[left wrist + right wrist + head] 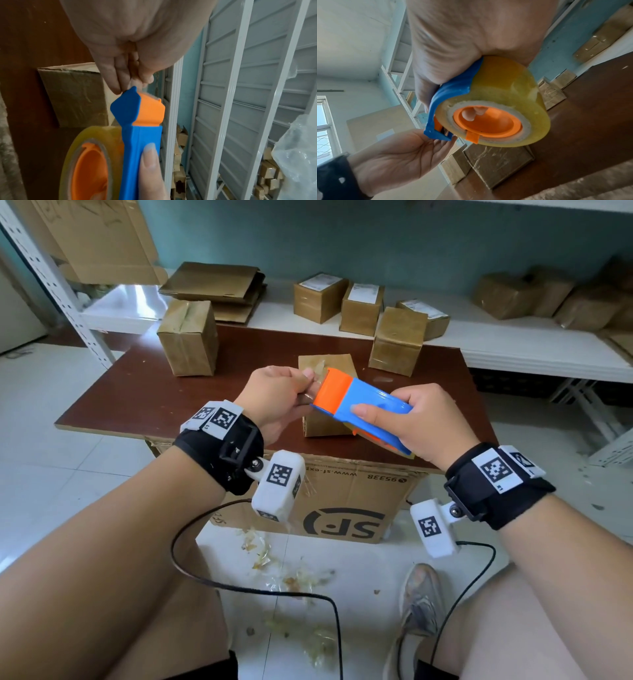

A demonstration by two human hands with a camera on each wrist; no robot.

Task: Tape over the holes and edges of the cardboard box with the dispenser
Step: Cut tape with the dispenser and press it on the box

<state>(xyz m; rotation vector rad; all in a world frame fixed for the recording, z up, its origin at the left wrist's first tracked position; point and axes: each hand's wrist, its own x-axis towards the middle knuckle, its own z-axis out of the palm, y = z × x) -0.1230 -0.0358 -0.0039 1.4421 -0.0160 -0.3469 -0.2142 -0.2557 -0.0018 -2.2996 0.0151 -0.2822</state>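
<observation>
Brown table (144, 392) w/ taped parcels behind. Left hand (274, 402) pinched tape end at dispenser (363, 409) mouth; right hand (418, 426) gripped dispenser, held above cardboard box (322, 426) mid-table. Risk: film could tear or fold onto itself if pulled skewed.

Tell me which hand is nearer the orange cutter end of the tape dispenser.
Left. The left hand pinches at the orange cutter end of the tape dispenser. The right hand grips the blue body further back, by the roll.
</observation>
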